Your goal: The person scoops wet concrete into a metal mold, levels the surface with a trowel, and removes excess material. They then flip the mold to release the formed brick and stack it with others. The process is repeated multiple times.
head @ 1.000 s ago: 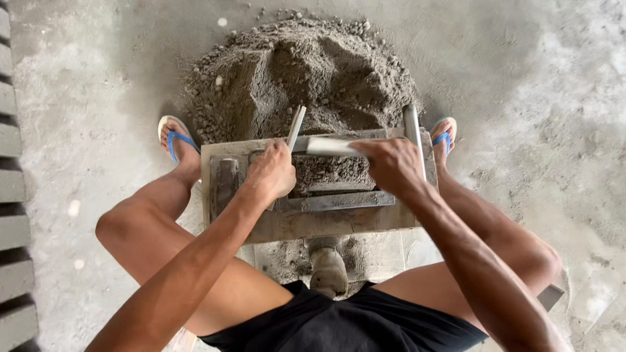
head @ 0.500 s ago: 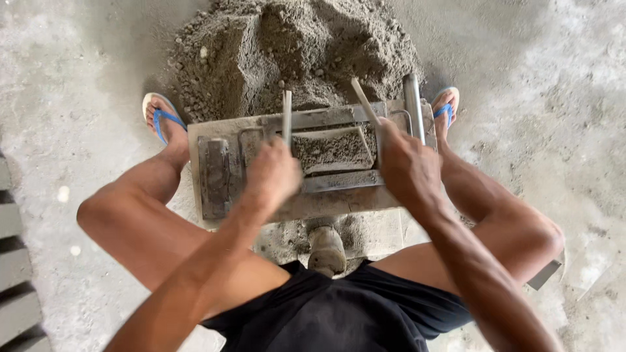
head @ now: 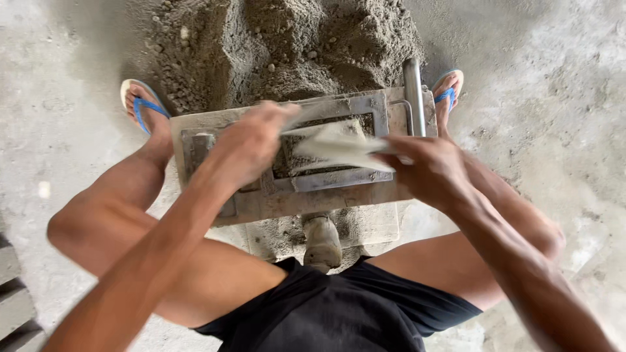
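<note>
Over the metal block mould (head: 365, 189), our right hand (head: 427, 169) is clamped on a stiff, thin trowel (head: 339, 148); left hand (head: 251, 140) curled, grip unclear.

Grey-brown, pebble-flecked sand heap (head: 287, 45); dull grey metal mould (head: 365, 107) with a pale, blurred tool (head: 339, 148); blue-strapped sandals (head: 145, 104); black shorts (head: 339, 306); mottled light grey floor (head: 554, 98).

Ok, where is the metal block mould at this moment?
In the head view the metal mould lies on the floor between the person's feet, right below the heap of grey mix, with the left hand and right hand over it.
</note>
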